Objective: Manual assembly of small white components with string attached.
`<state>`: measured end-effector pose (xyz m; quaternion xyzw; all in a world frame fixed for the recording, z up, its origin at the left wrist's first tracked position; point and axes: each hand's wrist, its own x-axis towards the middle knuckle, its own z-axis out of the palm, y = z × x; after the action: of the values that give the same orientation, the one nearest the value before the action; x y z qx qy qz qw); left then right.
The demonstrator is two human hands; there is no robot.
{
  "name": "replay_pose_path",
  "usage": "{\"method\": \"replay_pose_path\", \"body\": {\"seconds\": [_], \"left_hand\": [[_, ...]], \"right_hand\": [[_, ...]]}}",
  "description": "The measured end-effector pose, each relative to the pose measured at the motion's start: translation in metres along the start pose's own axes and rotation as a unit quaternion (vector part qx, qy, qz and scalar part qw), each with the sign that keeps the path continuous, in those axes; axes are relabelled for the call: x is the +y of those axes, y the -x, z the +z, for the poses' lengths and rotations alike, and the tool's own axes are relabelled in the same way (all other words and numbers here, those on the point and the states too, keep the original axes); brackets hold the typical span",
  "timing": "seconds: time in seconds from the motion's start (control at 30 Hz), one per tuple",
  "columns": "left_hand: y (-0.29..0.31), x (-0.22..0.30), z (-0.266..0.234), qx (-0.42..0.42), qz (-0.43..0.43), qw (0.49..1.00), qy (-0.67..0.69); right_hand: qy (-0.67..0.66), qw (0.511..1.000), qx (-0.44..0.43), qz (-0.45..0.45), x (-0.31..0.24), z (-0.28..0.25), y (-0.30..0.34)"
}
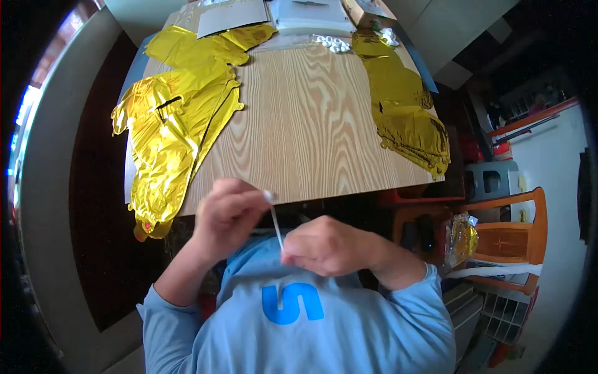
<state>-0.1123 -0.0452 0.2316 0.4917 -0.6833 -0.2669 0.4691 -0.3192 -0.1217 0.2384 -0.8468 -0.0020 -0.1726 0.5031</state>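
Note:
In front of my chest, just off the table's near edge, my left hand [227,212] pinches a small white piece [270,196] that looks like a little roll. A thin, straight white strip [277,225], looking like ribbon, runs from it down to my right hand [324,246]. The fingers of that hand are closed on the strip's lower end. Gold foil balloons [180,118], flat and uninflated, lie along the table's left side, one drooping over the near edge. More flat gold foil balloons [402,93] are stacked along the right side.
Small white rolls [332,43] sit at the far part of the wood-grain table [299,124]. Behind them are clear plastic packaging [311,15], a grey sheet [232,17] and a cardboard box [370,12]. A wooden chair [536,230] with a plastic bag [461,240] stands at right.

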Motion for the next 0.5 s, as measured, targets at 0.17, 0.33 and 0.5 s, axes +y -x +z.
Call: {"method": "replay_pose_path", "body": {"seconds": [0.17,0.33,0.5], "left_hand": [[0.000,0.003,0.008,-0.035,-0.010,0.991,0.129],[0.003,-0.007,0.016,-0.092,0.061,0.994,0.015],[-0.006,-0.008,0.004,0.041,-0.061,0.995,0.070]], "right_hand": [[0.076,0.992,0.100,0.006,0.020,-0.007,0.000],[-0.015,0.993,0.109,0.043,-0.005,-0.021,-0.007],[-0.019,0.999,0.004,0.045,0.010,0.002,0.000]]}}
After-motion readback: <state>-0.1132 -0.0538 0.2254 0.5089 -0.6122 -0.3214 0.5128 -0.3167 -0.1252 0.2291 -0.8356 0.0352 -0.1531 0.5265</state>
